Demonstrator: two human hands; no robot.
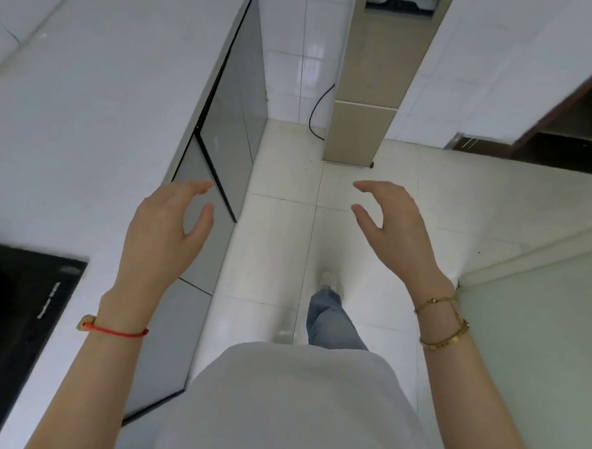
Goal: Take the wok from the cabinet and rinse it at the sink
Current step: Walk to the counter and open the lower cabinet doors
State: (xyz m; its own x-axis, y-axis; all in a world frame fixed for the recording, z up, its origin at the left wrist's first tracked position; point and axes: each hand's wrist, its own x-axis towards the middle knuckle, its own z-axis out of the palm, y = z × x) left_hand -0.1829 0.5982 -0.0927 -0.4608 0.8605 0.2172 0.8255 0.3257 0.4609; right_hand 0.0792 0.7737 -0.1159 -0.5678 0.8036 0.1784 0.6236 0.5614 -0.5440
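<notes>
No wok and no sink show in the head view. My left hand (166, 227) is raised beside the white countertop's edge, fingers curved and apart, holding nothing. My right hand (393, 229) hangs over the floor tiles, also empty with fingers spread. Grey cabinet doors (227, 135) with dark edges run under the countertop (99, 94) on the left; one door (220, 144) stands slightly ajar just ahead of my left hand.
A black cooktop (12, 319) is set into the countertop at the lower left. A tall beige appliance (366, 101) with a black cable stands against the tiled far wall. A dark doorway (574, 129) opens at the upper right. White floor tiles (276, 240) stretch ahead.
</notes>
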